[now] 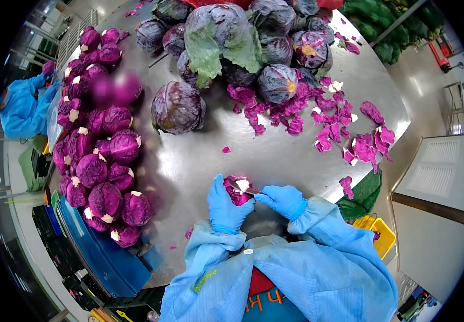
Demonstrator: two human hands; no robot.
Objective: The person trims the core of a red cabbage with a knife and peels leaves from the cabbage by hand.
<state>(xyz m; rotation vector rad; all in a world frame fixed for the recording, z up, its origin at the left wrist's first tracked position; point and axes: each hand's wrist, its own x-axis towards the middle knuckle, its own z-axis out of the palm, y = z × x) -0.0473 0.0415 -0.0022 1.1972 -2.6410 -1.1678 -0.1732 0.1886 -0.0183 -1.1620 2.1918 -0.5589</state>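
Note:
My left hand (225,208), in a blue glove, is wrapped round a small purple cabbage (234,197) at the near side of the metal table. A white cut stem end faces up on this cabbage. My right hand (284,200), gloved in blue too, is closed on a knife (252,190). The blade lies against the white stem, and its handle is mostly hidden in my fingers. Beyond my hands, a whole dark cabbage (179,108) with its outer leaves sits alone on the metal.
Trimmed purple cabbages (106,201) crowd the left side. Untrimmed cabbages (224,35) are heaped at the far side, with leaf scraps (328,121) to the right. A yellow basket (384,239) stands beyond the table's right edge. A person in blue (25,107) is at the far left.

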